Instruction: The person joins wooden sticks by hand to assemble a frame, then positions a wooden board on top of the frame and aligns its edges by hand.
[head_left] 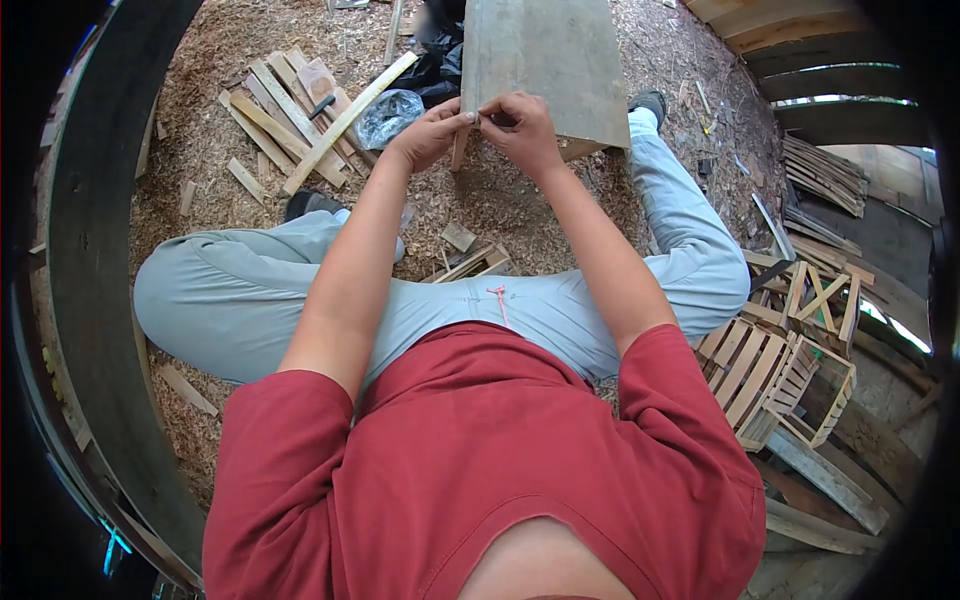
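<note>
My left hand and my right hand meet at the near left corner of a grey wooden bench. The fingers of both are pinched close together. Whatever lies between the fingertips is too small to make out. Just left of my left hand sits a clear plastic bag, with black plastic bags behind it. Farther left, a hammer-like tool with a dark head rests on a pile of wooden slats.
Wood shavings cover the ground. A long pale strip lies across the slats. Slatted wooden crates stand at the right, near stacked boards. A dark curved beam runs along the left. My legs spread around the bench's near end.
</note>
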